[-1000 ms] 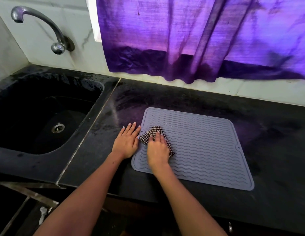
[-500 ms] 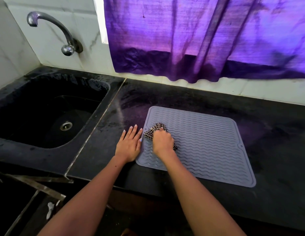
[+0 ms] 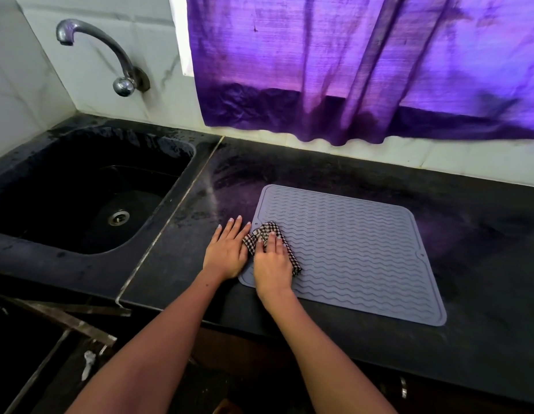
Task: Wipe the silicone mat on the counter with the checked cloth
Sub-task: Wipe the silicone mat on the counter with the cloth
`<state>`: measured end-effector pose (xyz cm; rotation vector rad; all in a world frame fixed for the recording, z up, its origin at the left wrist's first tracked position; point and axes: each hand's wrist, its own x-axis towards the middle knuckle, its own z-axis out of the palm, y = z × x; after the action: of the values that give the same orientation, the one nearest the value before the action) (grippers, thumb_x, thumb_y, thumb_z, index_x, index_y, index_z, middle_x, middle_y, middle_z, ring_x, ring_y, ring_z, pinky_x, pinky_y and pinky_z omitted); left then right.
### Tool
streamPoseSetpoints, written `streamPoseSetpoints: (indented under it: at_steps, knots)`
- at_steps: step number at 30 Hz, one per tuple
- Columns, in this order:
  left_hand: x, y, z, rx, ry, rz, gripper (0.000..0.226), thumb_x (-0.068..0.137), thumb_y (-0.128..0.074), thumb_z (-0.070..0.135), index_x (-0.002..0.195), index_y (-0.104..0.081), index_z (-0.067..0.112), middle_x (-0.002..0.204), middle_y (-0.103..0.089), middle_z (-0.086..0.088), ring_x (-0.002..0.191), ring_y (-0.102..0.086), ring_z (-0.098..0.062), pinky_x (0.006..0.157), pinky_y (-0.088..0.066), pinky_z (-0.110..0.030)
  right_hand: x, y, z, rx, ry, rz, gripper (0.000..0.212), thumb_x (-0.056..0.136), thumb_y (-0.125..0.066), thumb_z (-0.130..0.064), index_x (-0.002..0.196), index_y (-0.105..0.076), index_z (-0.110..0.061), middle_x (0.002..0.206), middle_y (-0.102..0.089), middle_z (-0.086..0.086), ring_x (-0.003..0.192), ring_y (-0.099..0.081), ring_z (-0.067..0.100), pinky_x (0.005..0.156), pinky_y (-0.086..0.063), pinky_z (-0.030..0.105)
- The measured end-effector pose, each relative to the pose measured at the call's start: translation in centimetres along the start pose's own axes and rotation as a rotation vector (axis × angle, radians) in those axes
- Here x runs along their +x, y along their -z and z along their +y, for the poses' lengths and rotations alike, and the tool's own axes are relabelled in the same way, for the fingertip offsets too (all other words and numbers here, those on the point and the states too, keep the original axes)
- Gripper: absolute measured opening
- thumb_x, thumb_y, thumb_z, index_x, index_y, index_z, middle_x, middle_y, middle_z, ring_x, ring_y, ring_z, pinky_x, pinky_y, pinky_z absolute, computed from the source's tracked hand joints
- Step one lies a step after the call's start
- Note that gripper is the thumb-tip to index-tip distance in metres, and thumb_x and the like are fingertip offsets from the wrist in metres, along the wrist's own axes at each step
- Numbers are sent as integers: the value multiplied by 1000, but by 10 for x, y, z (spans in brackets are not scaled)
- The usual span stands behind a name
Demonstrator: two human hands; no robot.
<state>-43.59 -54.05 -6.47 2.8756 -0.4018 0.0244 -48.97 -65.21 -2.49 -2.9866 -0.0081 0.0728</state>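
**Mat could slide while I wipe its left edge**

Risk as I judge it: the mat (image 3: 349, 252) is loose on the counter (image 3: 483, 264), so a hard stroke could drag or buckle it. The bunched cloth (image 3: 267, 231) could also roll up and only skim the ridges. My left hand (image 3: 227, 252) lies flat, fingers straight, on the counter with its edge touching the mat's left rim. My right hand (image 3: 273, 264) presses the cloth down on the mat, fingers extended over it, not curled. Most of the mat lies to the right, uncovered.

Home kitchen: black stone counter (image 3: 379, 162), sink (image 3: 36, 240), wall tap (image 3: 110, 55), curtain (image 3: 349, 70).
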Motion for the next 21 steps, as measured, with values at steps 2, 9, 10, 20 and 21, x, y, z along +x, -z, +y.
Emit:
streamPoseSetpoints:
  at_steps: [2,9,10,20,21]
  knots:
    - [1,0,0,6,0,1,86,69,8,46,148,-15,23,157,-6,-2,145,-2,-16,116,4,-34,2,4,4,31,19,-27,46,100,-27,-7,145,-27,-3,154,-15,25,143,-19,35,117,-17,40]
    - [0,0,0,9,-4,7,85,69,9,46,148,-16,23,157,-7,-1,145,-3,-15,115,5,-33,3,16,9,148,9,-45,47,96,-39,-4,142,-39,-12,154,-23,17,142,-23,29,118,-19,36]
    - [0,0,0,6,-3,4,85,70,9,47,148,-16,23,157,-7,0,144,-3,-14,115,5,-33,3,21,10,200,-7,-44,47,95,-42,-2,140,-44,-15,151,-30,16,139,-30,29,115,-25,36]
    - [2,-1,-5,-9,-23,-28,88,70,15,53,148,-13,22,157,-4,-2,145,-1,-17,115,5,-34,-30,22,-14,153,-97,60,39,96,-38,-3,134,-48,-5,144,-38,20,135,-33,34,114,-27,40]
    - [3,-1,-6,-10,-23,-31,89,70,16,54,148,-13,21,157,-4,-2,145,-1,-17,115,5,-34,-35,14,-16,130,-98,19,41,98,-34,-4,138,-43,-4,148,-31,23,138,-27,36,116,-23,42]
